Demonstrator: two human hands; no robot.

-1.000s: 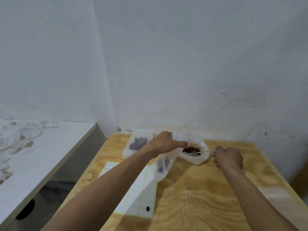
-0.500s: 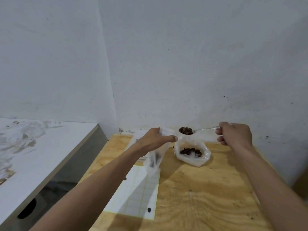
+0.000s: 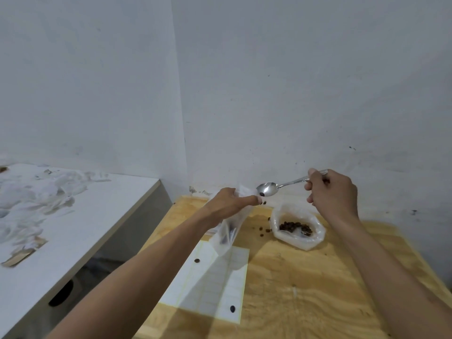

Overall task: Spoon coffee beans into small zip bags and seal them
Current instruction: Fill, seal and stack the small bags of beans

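The left hand [image 3: 228, 204] pinches the small bag [image 3: 230, 231] hanging below it; the right hand [image 3: 330, 192] grips the spoon [image 3: 267, 189], its handle running rightward, bowl tipped just above the left fingertips.

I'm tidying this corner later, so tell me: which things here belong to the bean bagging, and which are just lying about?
In use:
- spoon, held by the right hand
- small zip bag, held up by the left hand
- open bag of coffee beans
- spilled beans beside it

Lying about:
- gridded sheet with two stray beans
- crumpled white plastic on the side counter
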